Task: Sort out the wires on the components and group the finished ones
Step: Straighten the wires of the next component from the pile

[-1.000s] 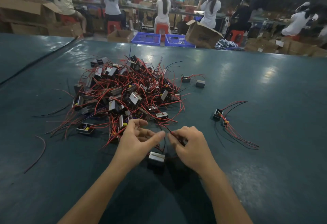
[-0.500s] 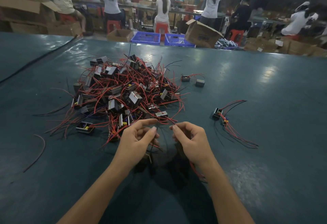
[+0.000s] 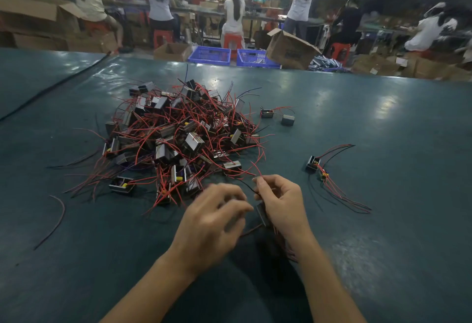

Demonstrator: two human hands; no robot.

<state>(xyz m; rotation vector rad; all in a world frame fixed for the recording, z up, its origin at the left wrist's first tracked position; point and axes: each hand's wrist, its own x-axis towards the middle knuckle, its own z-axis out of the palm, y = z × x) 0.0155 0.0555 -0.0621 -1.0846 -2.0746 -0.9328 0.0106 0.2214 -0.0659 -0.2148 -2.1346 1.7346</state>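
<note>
A small metal-framed component (image 3: pixel 261 214) sits between the two hands, near the front of the green table (image 3: pixel 383 118), against the right hand's fingers. The right hand (image 3: pixel 281 205) pinches a black wire (image 3: pixel 247 186) between thumb and forefinger. The left hand (image 3: pixel 212 223) is blurred, its fingers curled toward the component; whether they grip anything cannot be told. Just beyond lies the tangled pile of components (image 3: pixel 178 138). Well apart to the right lies a small group (image 3: pixel 315 165) with its wires laid together.
</note>
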